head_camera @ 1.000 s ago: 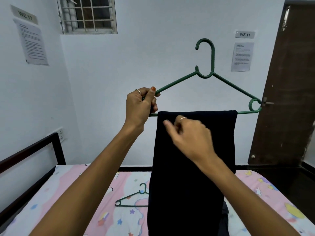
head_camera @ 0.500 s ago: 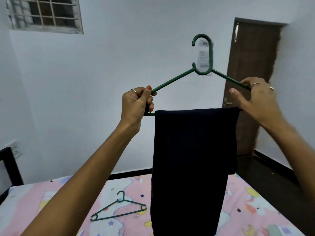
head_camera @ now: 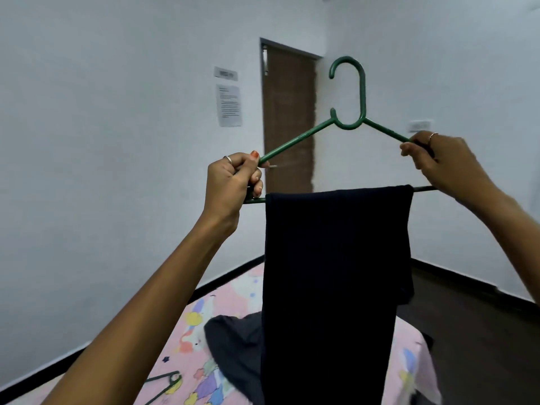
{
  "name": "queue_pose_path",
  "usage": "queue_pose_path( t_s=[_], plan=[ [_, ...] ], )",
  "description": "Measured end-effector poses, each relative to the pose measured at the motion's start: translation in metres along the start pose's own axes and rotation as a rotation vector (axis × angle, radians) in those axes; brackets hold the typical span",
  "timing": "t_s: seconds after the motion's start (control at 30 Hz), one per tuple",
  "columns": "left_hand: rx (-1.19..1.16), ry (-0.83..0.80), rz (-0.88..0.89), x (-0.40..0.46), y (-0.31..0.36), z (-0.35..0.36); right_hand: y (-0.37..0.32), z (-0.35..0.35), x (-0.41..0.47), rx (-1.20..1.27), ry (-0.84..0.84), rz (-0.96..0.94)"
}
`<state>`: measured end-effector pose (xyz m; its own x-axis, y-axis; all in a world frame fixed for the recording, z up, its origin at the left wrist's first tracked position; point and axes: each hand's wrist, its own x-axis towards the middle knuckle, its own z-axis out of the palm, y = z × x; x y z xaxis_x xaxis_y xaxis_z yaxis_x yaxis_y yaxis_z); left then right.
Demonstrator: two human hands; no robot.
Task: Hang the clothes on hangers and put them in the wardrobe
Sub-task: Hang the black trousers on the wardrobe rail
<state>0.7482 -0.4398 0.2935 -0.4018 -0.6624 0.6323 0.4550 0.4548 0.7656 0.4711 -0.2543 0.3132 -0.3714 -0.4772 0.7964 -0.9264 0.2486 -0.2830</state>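
Observation:
A green plastic hanger [head_camera: 347,124] is held up in front of me, hook upward. Dark navy trousers [head_camera: 336,287] are folded over its bottom bar and hang straight down. My left hand [head_camera: 230,182] grips the hanger's left corner. My right hand [head_camera: 441,162] grips the right corner, fingers curled round the sloping arm. A dark grey garment [head_camera: 233,343] lies crumpled on the bed behind the trousers. A second green hanger [head_camera: 166,382] lies on the bed at the lower left. No wardrobe is in view.
The bed [head_camera: 193,355] with a pink patterned sheet fills the lower middle, dark frame along the wall. A brown door [head_camera: 289,118] stands shut in the corner ahead, paper notices [head_camera: 229,105] beside it. Dark floor [head_camera: 473,331] spreads to the right.
My view has swung right, so the door now sits behind the hanger. My right hand has closed on the hanger's right corner. The spare hanger has slid toward the lower left.

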Motion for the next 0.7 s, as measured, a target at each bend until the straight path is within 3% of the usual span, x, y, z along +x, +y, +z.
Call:
queue_pose_path(
  t_s=[0.3,0.7],
  plan=[
    [-0.303,-0.388,-0.053,-0.034,-0.014,0.104,0.023,-0.148,-0.120,-0.366,0.048,0.244],
    [-0.524,-0.889,-0.079,-0.124,0.027,0.319,0.032,-0.356,-0.284,-0.894,0.295,0.440]
  ],
)
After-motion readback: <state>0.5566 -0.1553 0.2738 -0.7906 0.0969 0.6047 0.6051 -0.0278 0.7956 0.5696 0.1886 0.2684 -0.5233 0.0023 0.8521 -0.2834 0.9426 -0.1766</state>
